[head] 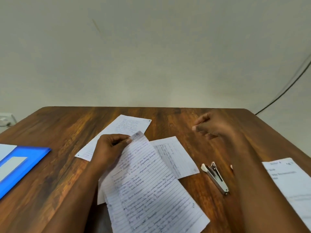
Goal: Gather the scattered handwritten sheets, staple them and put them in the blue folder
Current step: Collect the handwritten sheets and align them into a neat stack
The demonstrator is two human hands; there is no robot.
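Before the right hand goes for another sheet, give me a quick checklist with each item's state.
1. Left hand grips the lined sheet at its top edge: ok.
2. Right hand free, fingers loose, holding nothing: ok.
3. All sheets gathered: not ok. The far sheet and the middle sheet lie flat on the table, partly under the lined sheet.
4. Stapler in reach, beside the right forearm, untouched: ok.
5. Blue folder ready at the left edge: cannot tell whether it is open.
6. Printed sheet at right belongs to the set: cannot tell.
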